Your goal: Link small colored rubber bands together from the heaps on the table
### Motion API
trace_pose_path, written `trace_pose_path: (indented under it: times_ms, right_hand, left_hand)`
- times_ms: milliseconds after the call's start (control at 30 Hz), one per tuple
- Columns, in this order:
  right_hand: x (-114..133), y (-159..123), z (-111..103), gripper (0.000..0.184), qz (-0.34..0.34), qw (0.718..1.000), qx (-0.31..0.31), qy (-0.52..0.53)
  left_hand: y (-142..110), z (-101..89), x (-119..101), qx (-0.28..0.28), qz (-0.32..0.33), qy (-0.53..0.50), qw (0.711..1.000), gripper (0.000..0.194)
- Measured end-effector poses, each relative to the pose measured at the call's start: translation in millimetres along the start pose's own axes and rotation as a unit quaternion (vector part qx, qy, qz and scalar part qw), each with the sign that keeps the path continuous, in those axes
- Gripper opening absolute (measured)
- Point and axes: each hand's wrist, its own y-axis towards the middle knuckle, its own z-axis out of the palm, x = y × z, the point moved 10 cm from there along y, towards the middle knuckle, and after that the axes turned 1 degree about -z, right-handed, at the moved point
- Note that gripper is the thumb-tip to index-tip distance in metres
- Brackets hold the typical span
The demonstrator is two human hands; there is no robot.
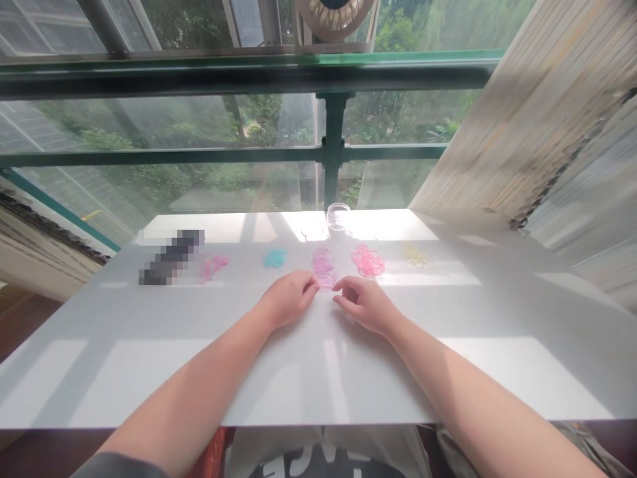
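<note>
Near the middle of the white table lies a purple pile of small thin bands point(324, 262), too fine to tell their exact kind. My left hand point(288, 297) rests at the pile's near left edge, thumb and fingers pinched together; whatever they may hold is too small to see. On the near right side of the same pile is my right hand point(367, 304), its fingers curled, with a small gap between thumb and index finger and nothing visible in it. Red-pink bands point(368, 260) are heaped just beyond the right hand. A turquoise pile point(275, 257) lies beyond the left hand.
Yellow bands point(417, 256) lie to the right, and a pink pile point(215, 267) to the left beside a pixelated dark object point(172, 257). A clear round container point(338, 217) stands at the table's point(164, 372) far edge. Behind are a green railing point(249, 76) and a curtain point(502, 113).
</note>
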Motion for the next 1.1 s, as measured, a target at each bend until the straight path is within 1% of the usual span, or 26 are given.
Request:
trace_pose_path:
  times_ms: [133, 333, 433, 567, 700, 867, 1100]
  right_hand:
    - [3.3, 2.6, -0.2, 0.015, -0.022, 0.999, -0.018, 0.023]
    - [13.8, 4.1, 0.1, 0.008, -0.067, 0.997, -0.023, 0.035]
    - [15.6, 4.5, -1.9, 0.008, -0.07, 0.997, -0.029, 0.034]
    - [13.4, 4.8, -4.0, 0.009, -0.065, 0.997, -0.037, 0.029]
    - [10.1, 5.0, -5.5, 0.009, -0.06, 0.997, -0.044, 0.035]
    - [11.1, 5.5, -5.9, 0.009, -0.065, 0.996, -0.045, 0.042]
    - [14.8, 4.7, -7.3, 0.01, -0.074, 0.995, -0.049, 0.041]
  left_hand:
    - [-0.5, 1.5, -8.0, 0.008, 0.011, -0.007, 1.0, 0.019]
    - [-1.4, 4.9, -12.1, 0.016, 0.015, -0.016, 1.0, 0.017]
    - [-1.4, 2.6, -12.8, 0.007, 0.026, -0.02, 0.999, 0.017]
    - [-1.9, -6.1, -15.5, -0.024, 0.055, -0.048, 0.997, 0.021]
    - [-3.7, -10.8, -18.2, -0.041, 0.077, -0.072, 0.994, 0.016]
    - [-4.4, -11.8, -18.6, -0.053, 0.077, -0.084, 0.992, 0.011]
    - [-3.2, -9.5, -15.3, -0.044, 0.07, -0.087, 0.993, 0.011]
